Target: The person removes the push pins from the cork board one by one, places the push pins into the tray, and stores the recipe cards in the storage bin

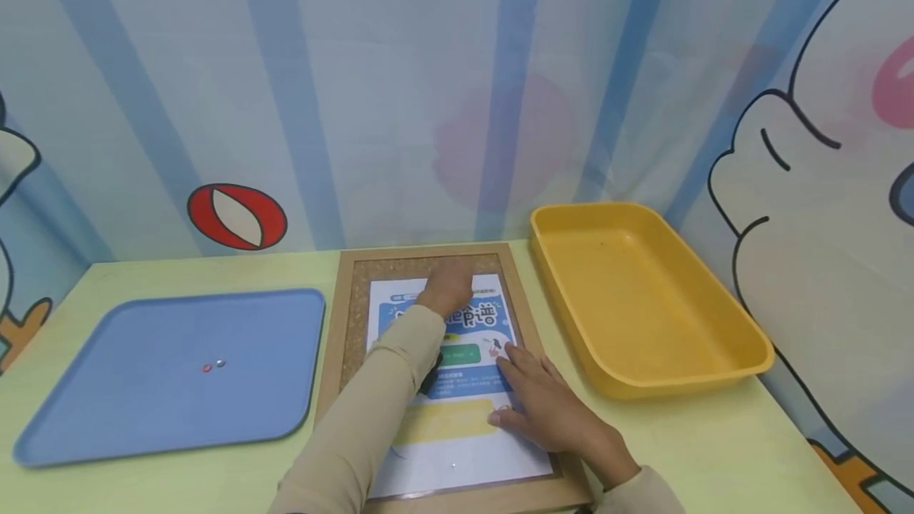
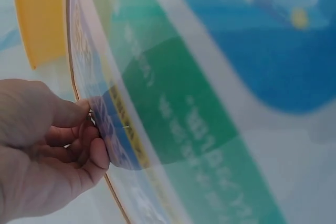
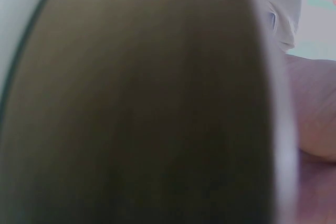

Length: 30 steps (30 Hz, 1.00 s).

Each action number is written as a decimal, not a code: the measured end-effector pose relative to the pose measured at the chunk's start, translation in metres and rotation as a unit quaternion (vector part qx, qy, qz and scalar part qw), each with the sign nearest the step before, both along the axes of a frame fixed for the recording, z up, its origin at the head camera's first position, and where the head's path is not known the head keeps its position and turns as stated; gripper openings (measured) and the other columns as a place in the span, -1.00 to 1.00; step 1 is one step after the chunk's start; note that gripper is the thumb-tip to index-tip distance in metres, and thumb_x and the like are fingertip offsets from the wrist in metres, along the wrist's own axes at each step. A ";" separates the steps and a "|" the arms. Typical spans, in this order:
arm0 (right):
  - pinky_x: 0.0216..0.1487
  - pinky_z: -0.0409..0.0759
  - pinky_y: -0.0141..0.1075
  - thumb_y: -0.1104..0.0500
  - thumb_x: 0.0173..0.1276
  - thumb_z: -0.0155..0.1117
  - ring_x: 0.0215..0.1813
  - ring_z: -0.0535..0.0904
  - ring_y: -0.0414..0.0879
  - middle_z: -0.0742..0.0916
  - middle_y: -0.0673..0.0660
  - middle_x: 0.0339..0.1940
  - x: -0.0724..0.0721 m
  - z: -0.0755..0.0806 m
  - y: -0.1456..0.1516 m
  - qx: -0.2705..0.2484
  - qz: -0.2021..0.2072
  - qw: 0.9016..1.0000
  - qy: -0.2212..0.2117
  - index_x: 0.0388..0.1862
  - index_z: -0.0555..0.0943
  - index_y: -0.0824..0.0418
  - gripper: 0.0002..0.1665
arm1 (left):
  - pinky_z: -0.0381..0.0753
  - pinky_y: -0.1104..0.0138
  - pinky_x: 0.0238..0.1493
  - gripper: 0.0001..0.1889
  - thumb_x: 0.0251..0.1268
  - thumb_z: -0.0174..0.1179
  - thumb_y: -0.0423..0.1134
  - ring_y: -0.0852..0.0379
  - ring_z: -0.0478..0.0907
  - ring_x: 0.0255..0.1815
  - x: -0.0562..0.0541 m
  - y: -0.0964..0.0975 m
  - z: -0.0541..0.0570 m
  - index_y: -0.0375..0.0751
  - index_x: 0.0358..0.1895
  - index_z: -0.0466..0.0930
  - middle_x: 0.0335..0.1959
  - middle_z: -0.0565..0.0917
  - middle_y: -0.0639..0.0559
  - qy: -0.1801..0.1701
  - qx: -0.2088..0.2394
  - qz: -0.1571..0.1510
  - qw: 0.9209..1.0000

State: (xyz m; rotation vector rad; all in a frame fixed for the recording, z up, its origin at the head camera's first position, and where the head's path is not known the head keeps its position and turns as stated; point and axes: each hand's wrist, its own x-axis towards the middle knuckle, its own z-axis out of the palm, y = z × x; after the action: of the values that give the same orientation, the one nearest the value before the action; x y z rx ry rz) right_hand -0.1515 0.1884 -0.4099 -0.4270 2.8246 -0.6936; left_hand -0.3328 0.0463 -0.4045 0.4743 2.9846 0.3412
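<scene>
The left hand (image 2: 44, 145) comes in from the left edge, in the lower half of the frame. Its thumb and forefinger meet left of centre, pinching a small shiny thing (image 2: 91, 115), mostly hidden, right by the edge of a sheet (image 2: 294, 145). The other fingers curl below. The glossy, printed sheet fills most of the frame: a broad green band with blurred white writing slants down through the middle, a narrow yellow strip runs to its left, and a large blue shape takes the upper right. A yellow tray (image 2: 42, 14) shows upper left.
</scene>
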 end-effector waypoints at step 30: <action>0.62 -0.12 0.09 -0.03 0.33 0.37 0.66 -0.01 0.18 0.20 0.28 0.62 -0.002 -0.001 -0.001 0.002 -0.005 1.000 -0.006 0.52 0.26 0.31 -0.10 | 0.63 0.18 0.05 -0.90 0.36 0.16 -0.42 0.02 0.60 -0.22 0.001 0.000 -0.003 -0.28 -0.17 0.66 -0.24 0.70 -0.11 0.001 0.054 0.014 0.998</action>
State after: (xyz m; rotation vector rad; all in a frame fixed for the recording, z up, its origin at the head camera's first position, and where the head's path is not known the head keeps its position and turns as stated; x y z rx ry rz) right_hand -0.1531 0.1878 -0.4114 -0.4067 2.8188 -0.6901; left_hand -0.3314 0.0467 -0.4075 0.4445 2.9873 0.5063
